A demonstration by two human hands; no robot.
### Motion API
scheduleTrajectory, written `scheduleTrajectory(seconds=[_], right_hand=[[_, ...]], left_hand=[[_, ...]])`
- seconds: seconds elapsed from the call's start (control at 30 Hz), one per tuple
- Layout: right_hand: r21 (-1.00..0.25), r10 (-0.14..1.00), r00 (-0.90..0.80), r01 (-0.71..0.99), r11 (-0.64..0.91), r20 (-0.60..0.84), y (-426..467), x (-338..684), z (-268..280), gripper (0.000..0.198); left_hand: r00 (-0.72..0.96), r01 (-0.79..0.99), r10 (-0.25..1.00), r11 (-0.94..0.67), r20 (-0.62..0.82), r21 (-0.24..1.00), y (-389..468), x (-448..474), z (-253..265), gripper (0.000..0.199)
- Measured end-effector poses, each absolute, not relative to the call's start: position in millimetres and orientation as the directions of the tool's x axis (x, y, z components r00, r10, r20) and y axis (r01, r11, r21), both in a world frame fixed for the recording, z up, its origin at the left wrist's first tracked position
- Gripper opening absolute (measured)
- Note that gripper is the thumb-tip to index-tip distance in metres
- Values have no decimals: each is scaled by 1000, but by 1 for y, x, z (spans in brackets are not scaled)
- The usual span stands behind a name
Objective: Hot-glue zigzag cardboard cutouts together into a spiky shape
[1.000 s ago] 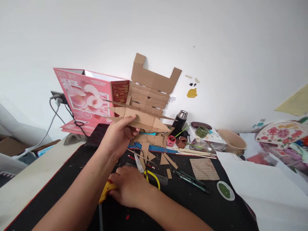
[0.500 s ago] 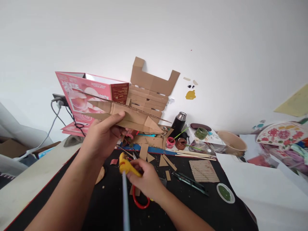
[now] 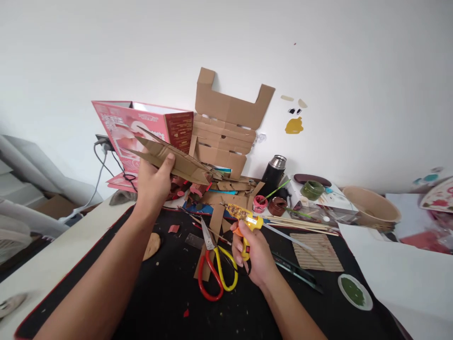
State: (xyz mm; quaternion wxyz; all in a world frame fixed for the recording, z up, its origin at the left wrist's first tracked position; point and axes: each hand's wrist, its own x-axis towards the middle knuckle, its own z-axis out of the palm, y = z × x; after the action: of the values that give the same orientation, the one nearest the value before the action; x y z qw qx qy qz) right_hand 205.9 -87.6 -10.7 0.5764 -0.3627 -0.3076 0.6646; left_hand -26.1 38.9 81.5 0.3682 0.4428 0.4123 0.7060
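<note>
My left hand point(image 3: 155, 182) grips a folded cardboard piece point(image 3: 177, 163) with long pointed ends, thumb on its upper face, raised over the back of the desk. My right hand point(image 3: 253, 250) is closed around the handle of a yellow hot glue gun point(image 3: 244, 219), a finger at its orange trigger. The gun's nozzle points left, toward the area below the cardboard, and a pale glue stick point(image 3: 288, 237) sticks out of its back end. Scissors point(image 3: 210, 259) with one red and one yellow handle lie on the black mat, left of my right hand.
A pink box point(image 3: 141, 137) and an unfolded cardboard sheet point(image 3: 226, 118) stand against the wall. Behind the mat are a black thermos point(image 3: 272, 174), paint jars point(image 3: 260, 204) and cardboard scraps. A utility knife point(image 3: 297, 273), corrugated cardboard point(image 3: 316, 252) and a green paint lid point(image 3: 355, 292) lie right.
The glue gun has moved right and turned in my right hand, its nozzle now facing left and its stick backward right. The cardboard in my left hand has tilted, and the scissors are uncovered.
</note>
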Motion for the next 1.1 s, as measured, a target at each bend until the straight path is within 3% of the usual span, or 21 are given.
scheduleTrajectory(seconds=[0.1,0.33,0.83,1.1], right_hand=[[-842,989,-89,-519,-147,-118,-90,204,-11,56],[-924,999,-43,-380,-34,-19,-100,201,-1,61],[-995,995,16,23,96,96,-110,200,-3,58],[-991,992,42,72,116,119,-112,200,-5,57]], left_hand=[[-384,129,758,-521,527,844,46,-27,72,35],[-123,457,654,-630,746,628,44,-5,54,35],[-32,500,492,-745,870,441,4,26,69,30],[-7,493,471,-766,882,413,-5,31,71,28]])
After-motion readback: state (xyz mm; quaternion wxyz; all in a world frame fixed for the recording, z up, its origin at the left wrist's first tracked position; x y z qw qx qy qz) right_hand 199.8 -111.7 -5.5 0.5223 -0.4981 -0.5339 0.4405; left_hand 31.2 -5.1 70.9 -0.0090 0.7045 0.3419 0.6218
